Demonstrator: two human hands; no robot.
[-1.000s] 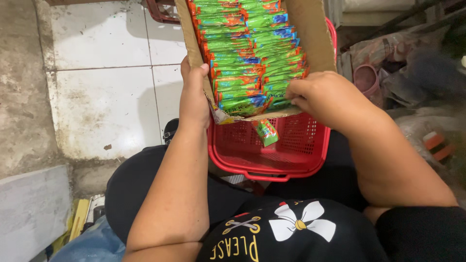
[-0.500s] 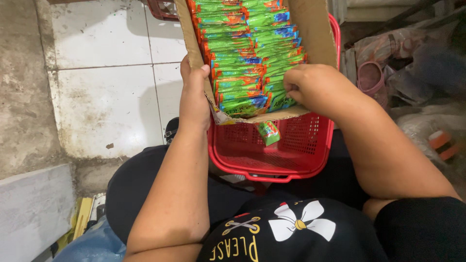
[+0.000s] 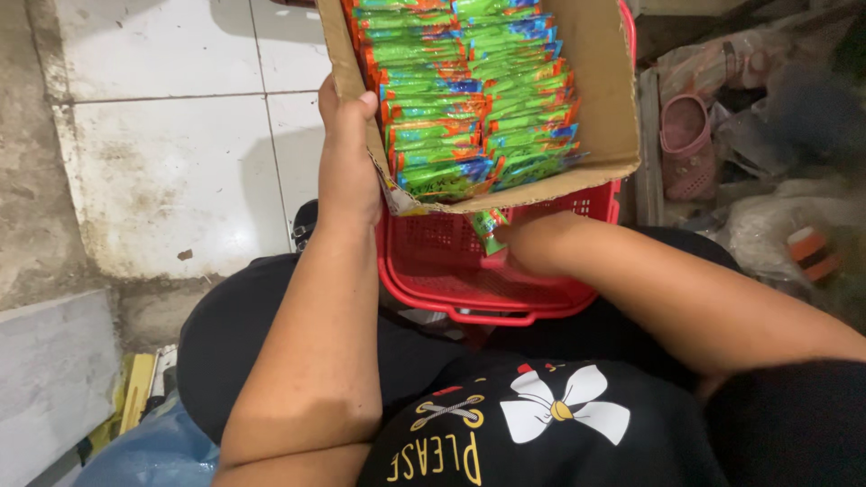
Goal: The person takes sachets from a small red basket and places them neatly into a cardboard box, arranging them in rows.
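Cardboard box point(image 3: 606, 99), nearly full of green sachets point(image 3: 469, 99), tilted over red basket point(image 3: 469, 271). Left hand point(image 3: 347, 153) grips its edge; right hand point(image 3: 532, 242) lowers one sachet point(image 3: 488, 227) into the near-empty basket.

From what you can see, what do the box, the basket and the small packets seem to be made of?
The box looks like brown corrugated cardboard, matte, with a torn edge. The basket seems to be red moulded plastic, with lattice walls and a smooth rim. The packets appear to be glossy printed foil or plastic film, green and orange; which one cannot be told.
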